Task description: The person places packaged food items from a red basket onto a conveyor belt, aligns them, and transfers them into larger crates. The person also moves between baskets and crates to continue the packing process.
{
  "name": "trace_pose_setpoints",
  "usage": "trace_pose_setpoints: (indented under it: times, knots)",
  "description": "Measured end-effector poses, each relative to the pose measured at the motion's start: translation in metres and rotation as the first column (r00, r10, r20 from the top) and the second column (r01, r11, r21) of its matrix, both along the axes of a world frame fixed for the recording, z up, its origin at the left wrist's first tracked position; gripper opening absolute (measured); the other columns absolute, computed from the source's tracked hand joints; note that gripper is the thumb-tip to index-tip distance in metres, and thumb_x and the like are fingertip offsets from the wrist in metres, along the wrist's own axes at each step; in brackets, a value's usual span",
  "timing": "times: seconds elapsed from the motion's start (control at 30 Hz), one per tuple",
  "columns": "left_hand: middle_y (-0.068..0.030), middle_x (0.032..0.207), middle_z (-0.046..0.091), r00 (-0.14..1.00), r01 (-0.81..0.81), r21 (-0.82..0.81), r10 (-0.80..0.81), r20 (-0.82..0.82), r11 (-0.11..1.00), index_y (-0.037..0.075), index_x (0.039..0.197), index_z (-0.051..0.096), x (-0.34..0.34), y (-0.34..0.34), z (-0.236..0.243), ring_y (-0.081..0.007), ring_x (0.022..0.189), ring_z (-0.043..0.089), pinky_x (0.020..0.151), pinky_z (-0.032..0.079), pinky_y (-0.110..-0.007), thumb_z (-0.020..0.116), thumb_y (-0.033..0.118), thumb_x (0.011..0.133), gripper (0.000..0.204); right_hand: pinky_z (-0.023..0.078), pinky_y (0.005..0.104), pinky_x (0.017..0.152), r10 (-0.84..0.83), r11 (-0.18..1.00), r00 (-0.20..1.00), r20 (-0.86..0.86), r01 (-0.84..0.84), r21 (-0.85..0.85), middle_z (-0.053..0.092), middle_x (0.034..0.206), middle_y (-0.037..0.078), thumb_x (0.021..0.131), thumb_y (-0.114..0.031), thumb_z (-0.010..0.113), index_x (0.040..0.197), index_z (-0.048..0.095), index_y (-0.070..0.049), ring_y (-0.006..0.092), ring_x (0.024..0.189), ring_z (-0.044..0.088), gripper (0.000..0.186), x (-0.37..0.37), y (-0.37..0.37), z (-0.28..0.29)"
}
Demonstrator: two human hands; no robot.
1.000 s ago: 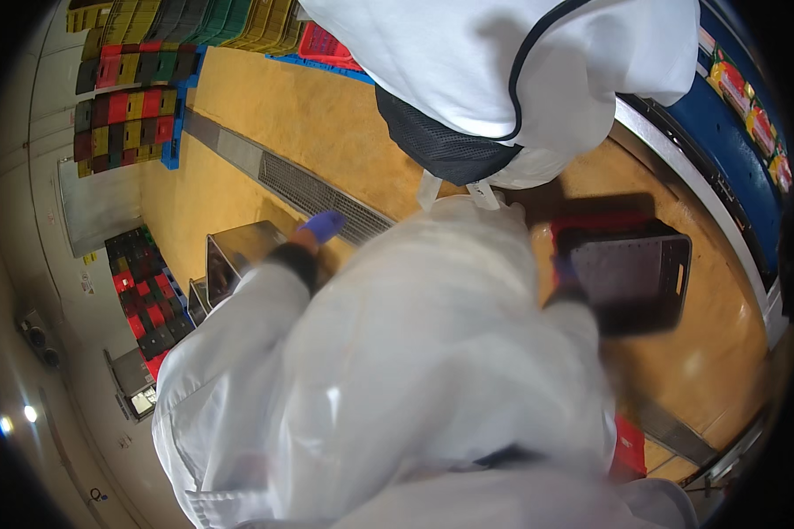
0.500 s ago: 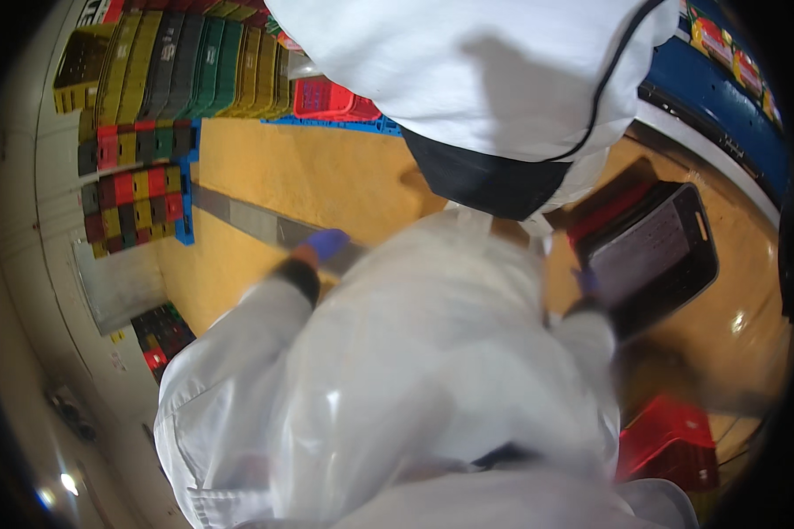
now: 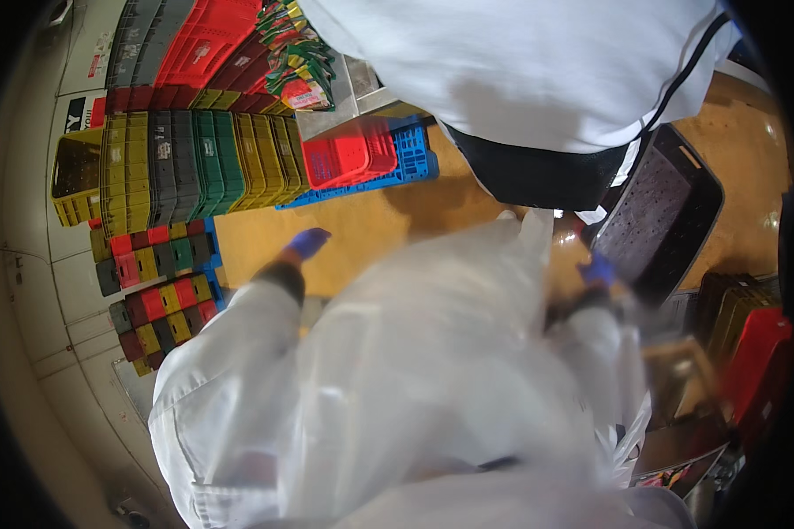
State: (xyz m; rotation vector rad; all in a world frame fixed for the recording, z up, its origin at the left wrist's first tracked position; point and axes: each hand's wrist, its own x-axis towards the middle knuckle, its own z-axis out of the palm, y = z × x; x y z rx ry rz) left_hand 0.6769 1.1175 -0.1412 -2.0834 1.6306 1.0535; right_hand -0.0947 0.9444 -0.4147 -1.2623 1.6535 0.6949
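Two gloved hands are reaching out from white sleeves over a yellow floor (image 3: 362,256). The left hand (image 3: 307,242) is hanging well apart from everything, its fingers loosely extended and holding nothing visible. The right hand (image 3: 598,270) is lying at the near left edge of a dark crate (image 3: 657,212), right of centre; blur is hiding whether its fingers are gripping or only touching. White cloth with a black band (image 3: 538,172) is covering part of that crate. Handling of the crate appears to be under way: it is sitting apart from the tall coloured stacks (image 3: 172,163) at upper left, not joined to them. Whether it is resting on the floor or hanging above it, I am not managing to tell. Nothing visible is showing how much is remaining. A red crate (image 3: 759,361) is standing at lower right.
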Motion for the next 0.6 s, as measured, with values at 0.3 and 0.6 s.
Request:
trace_pose_setpoints:
  times: [0.3, 0.6]
  knots:
    - [-0.0035, 0.094, 0.067, 0.981, 0.192, 0.14, -0.189, -0.034, 0.971, 0.013, 0.112, 0.066, -0.009, 0.002, -0.005, -0.0144, 0.078, 0.06, 0.072, 0.051, -0.028, 0.057, 0.015, 0.091, 0.022, 0.023, 0.0612, 0.108, -0.093, 0.996, 0.993, -0.078, 0.092, -0.02, 0.023, 0.154, 0.01, 0.076, -0.053, 0.067, 0.149, 0.017, -0.031, 0.0349, 0.142, 0.021, 0.092, 0.105, 0.087, 0.035]
    - [-0.013, 0.116, 0.063, 0.946, 0.291, 0.225, -0.315, 0.079, 0.93, -0.002, 0.121, 0.058, 0.143, -0.035, -0.016, -0.0224, 0.109, 0.058, 0.096, 0.045, -0.035, 0.053, 0.01, 0.09, 0.033, 0.024, 0.0613, 0.108, -0.287, 0.958, 0.957, 0.05, 0.288, -0.003, 0.028, 0.152, 0.009, 0.072, -0.052, 0.071, 0.148, 0.023, -0.031, 0.0322, 0.141, 0.024, 0.092, 0.152, 0.136, 0.03]
